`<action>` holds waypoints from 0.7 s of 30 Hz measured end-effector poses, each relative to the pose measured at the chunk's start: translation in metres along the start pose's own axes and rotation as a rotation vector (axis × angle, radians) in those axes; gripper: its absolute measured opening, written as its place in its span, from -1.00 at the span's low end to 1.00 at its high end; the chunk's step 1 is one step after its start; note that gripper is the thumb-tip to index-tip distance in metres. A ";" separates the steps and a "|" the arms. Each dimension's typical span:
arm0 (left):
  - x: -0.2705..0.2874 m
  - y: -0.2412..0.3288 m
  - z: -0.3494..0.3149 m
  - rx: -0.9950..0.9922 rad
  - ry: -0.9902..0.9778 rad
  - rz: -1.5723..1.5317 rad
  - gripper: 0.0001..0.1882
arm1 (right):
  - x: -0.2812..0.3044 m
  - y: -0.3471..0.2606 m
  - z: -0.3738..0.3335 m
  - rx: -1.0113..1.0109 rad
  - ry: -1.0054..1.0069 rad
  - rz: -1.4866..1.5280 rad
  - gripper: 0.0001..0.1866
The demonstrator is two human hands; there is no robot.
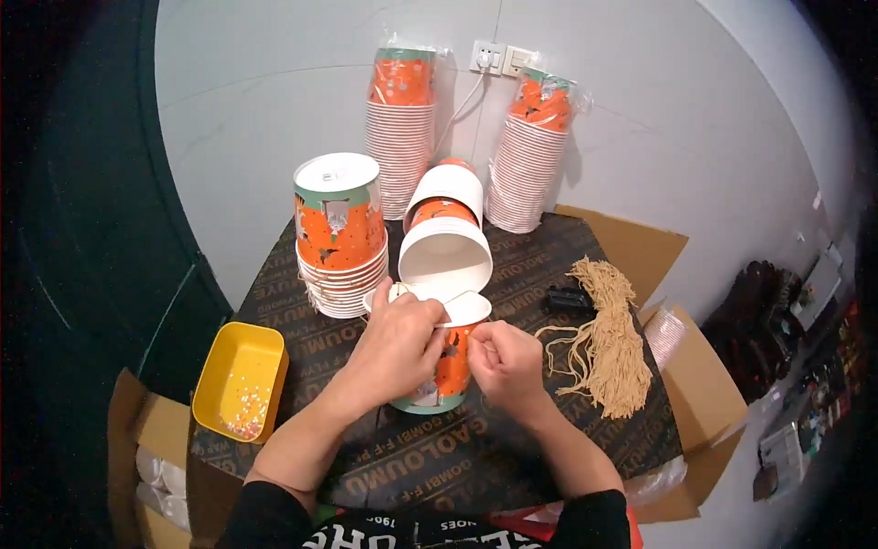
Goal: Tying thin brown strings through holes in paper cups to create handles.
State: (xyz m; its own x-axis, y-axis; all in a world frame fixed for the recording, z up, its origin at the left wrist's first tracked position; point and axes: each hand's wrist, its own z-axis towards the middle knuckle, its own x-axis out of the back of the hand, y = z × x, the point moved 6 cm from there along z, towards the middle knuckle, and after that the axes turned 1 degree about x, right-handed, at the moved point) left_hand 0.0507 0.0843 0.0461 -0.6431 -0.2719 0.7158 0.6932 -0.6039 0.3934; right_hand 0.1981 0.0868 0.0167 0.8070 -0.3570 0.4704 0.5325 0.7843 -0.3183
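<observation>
A person's two bare hands work at an orange paper bucket (453, 371) with a white rim, set on a dark printed surface (526, 457), its green-banded end nearest the person. The left hand (393, 339) reaches over the rim, its fingers bent and partly hidden; whether its grip pinches anything, one cannot tell. The right hand (508, 357) is at the bucket's right side, its grip curled inward with fingers pressed together; anything pinched inside is out of sight. A thin cord (464, 296) shows at the rim. Just behind, a white-lined bucket (446, 256) lies on its side, mouth toward the person. To the left rises an upside-down stack of matching buckets (338, 233), near a yellow tub (240, 348) holding small pale and reddish pieces (247, 412). To the right, a bundle of tan cords (611, 343) spreads beside a small black object (567, 300). Two plastic-wrapped stacks, one left (401, 137) and one right (528, 156), stand toward the pale wall (274, 110). An open cardboard box (700, 371) sits beyond the surface's right edge.
</observation>
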 end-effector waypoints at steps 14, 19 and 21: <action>-0.004 0.001 -0.001 -0.029 -0.037 0.025 -0.94 | -0.006 0.019 -0.003 -0.118 -0.007 0.190 -0.83; -0.004 0.008 -0.001 -0.091 -0.068 0.066 -0.94 | -0.013 0.031 -0.006 -0.021 -0.070 0.214 -0.83; -0.001 0.009 -0.002 -0.084 -0.110 0.082 -0.92 | -0.010 0.020 -0.005 0.208 0.002 0.134 -0.82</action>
State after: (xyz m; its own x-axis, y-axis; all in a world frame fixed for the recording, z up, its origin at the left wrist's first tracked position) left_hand 0.0566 0.0780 0.0480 -0.5426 -0.2416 0.8045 0.7093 -0.6449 0.2847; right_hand 0.2018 0.1033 0.0021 0.8675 -0.2435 0.4337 0.3568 0.9122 -0.2016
